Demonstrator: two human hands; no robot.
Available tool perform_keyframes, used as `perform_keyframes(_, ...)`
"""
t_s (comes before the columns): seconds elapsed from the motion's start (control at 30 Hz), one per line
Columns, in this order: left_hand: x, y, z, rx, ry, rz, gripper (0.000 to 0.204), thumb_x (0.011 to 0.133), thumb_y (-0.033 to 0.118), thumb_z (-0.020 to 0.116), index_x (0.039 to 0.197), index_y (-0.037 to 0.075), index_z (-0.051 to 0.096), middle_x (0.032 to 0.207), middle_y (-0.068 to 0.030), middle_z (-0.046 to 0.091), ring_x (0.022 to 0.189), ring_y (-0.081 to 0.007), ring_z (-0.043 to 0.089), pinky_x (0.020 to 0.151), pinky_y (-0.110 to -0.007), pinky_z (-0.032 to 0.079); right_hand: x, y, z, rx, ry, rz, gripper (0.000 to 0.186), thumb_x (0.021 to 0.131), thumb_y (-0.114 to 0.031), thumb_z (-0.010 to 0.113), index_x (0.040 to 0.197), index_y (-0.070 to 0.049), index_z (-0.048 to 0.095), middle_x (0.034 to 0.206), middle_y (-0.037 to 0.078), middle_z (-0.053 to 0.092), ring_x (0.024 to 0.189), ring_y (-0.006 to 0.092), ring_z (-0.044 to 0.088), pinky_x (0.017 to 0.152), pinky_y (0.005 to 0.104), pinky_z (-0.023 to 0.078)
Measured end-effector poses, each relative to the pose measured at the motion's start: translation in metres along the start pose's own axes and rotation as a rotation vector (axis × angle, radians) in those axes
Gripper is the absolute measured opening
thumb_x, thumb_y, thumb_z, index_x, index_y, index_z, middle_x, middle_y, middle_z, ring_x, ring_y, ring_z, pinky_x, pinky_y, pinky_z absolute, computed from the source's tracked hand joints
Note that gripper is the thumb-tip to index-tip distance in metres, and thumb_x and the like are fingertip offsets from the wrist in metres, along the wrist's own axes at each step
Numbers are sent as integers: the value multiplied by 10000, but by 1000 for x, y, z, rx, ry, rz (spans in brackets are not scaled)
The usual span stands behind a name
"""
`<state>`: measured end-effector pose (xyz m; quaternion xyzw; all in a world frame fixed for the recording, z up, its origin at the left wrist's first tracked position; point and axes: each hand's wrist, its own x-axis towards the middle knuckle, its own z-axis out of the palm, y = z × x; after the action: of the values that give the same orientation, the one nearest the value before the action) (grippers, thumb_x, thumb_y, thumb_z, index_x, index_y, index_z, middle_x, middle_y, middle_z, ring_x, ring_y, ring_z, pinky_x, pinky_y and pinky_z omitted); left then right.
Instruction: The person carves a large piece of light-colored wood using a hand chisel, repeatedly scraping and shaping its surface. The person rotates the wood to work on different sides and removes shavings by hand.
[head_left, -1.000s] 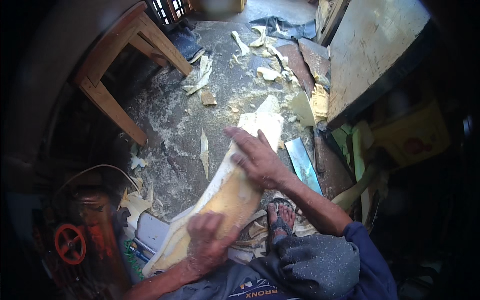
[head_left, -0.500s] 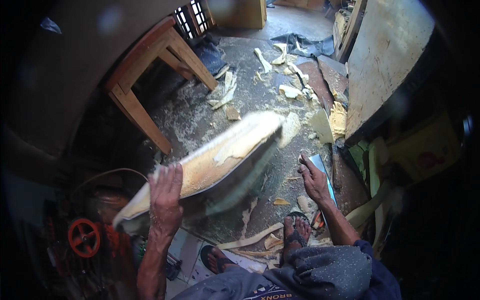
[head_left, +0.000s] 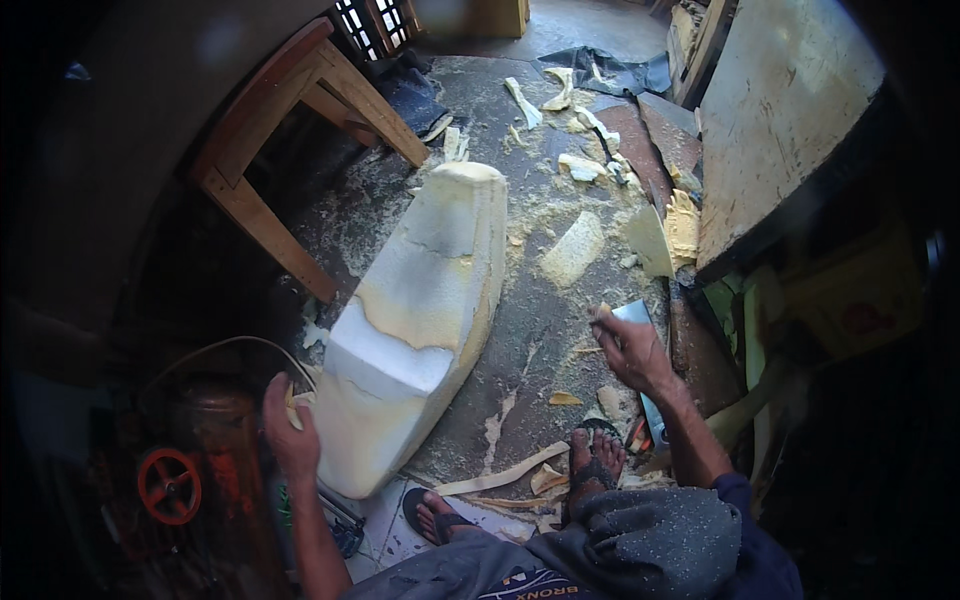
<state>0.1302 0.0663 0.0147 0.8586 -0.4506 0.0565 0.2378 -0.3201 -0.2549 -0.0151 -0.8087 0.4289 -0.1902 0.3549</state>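
Note:
A long, pale foam motorcycle seat [head_left: 405, 300] lies on the floor before me, stepped top side up, its narrower end pointing away. My left hand [head_left: 292, 430] is beside its near left edge, thumb and fingers apart; a scrap of yellowish foam [head_left: 299, 403] shows by the thumb, and I cannot tell whether the hand touches it. To the right of the seat, my right hand [head_left: 637, 350] is closed in a pinch. Something small and pale shows at its fingertips, too small to name. Beneath that hand runs a shiny flat metal strip [head_left: 652, 415], partly covered.
Foam offcuts [head_left: 585, 168] and crumbs litter the floor. A wooden stool [head_left: 270, 230] stands at the left, near a machine with a red handwheel [head_left: 169, 486]. At the right leans a large worn board [head_left: 790, 130]. My sandalled feet [head_left: 598, 455] are close to the seat.
The seat, tilted up in my left hand before, now lies on the floor with its top showing. My left hand has come off it and moved left and down. My right hand remains pinched.

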Motion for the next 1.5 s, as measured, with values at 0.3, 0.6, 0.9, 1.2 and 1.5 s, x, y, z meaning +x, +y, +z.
perform_keyframes(0.3, -93, -42, 42, -296, -381, -1063, 917, 1079, 686, 284, 1282, -127, 658, 1248, -270, 722, 1165, -390, 683, 1008, -457, 498, 72, -111, 63, 83, 13, -518, 523, 1028, -269, 670, 1481, -38, 548, 1299, 189, 692, 1203, 334, 661, 1073, 476, 513)
perform_keyframes(0.6, -231, -5, 13, -363, -587, -1202, 864, 978, 624, 600, 1543, 42, 303, 1557, -242, 316, 1426, -415, 376, 1123, -667, 292, 243, -47, 159, -550, -214, -49, 717, 1106, -605, 270, 1644, -135, 339, 1738, 126, 263, 1619, 347, 185, 1232, 757, 162)
perform_keyframes(0.9, -232, 59, 15, -196, -425, -1302, 871, 1104, 642, 225, 1267, -68, 702, 1167, -192, 768, 1116, -339, 708, 992, -419, 517, 148, -30, 184, 29, -325, 11, 1112, 1011, -685, 495, 1623, 139, 67, 1732, 310, 56, 1618, 431, 63, 1327, 480, 91)
perform_keyframes(1.2, -206, 64, 16, -731, -658, -1329, 833, 1120, 632, 232, 1539, -52, 453, 1496, -193, 590, 1370, -309, 568, 1165, -402, 412, 38, -81, 67, -5, -505, -174, 306, 1039, -317, 636, 1274, -142, 726, 625, 118, 658, 614, 321, 712, 624, 460, 567)
perform_keyframes(1.5, -199, 105, 44, -1144, -696, -1162, 855, 1114, 652, 236, 1570, -53, 399, 1533, -196, 547, 1389, -297, 539, 1174, -412, 399, 118, -65, 139, -371, -283, -362, 726, 1056, -548, 517, 1662, -193, 333, 1747, 104, 258, 1606, 353, 232, 1278, 683, 100)
